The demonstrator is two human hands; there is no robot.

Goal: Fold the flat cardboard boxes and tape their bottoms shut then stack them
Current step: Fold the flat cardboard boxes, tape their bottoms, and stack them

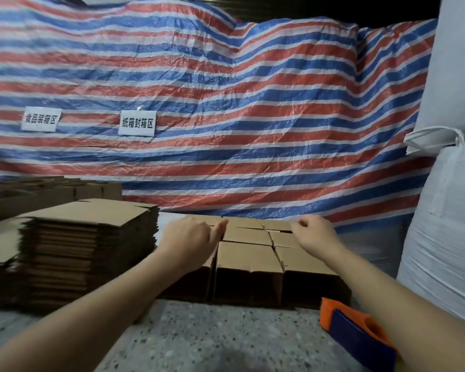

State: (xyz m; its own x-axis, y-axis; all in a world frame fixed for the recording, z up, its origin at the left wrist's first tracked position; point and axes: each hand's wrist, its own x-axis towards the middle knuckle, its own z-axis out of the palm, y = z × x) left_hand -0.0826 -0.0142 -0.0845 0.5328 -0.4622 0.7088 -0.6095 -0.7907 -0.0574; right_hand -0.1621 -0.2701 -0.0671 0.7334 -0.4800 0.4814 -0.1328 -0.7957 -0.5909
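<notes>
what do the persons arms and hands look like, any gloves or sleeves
Both forearms are bare up to the frame edge, with no sleeves in view. The left hand and right hand wear no gloves, and no rings, watch or wristband show.

We see our left hand [188, 237] and right hand [316, 233], fingers loosely curled, over folded boxes [249, 260] on the worktop [199, 336]; flat cardboard stack [89, 237] left, tape dispenser [357, 331] near right.

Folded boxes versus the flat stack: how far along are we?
Done: several folded boxes stand grouped in rows. In hand: nothing gripped; left hand and right hand hover over the group, fingers loosely curled. Left: a tall flat cardboard stack remains; the tape dispenser lies idle.
</notes>
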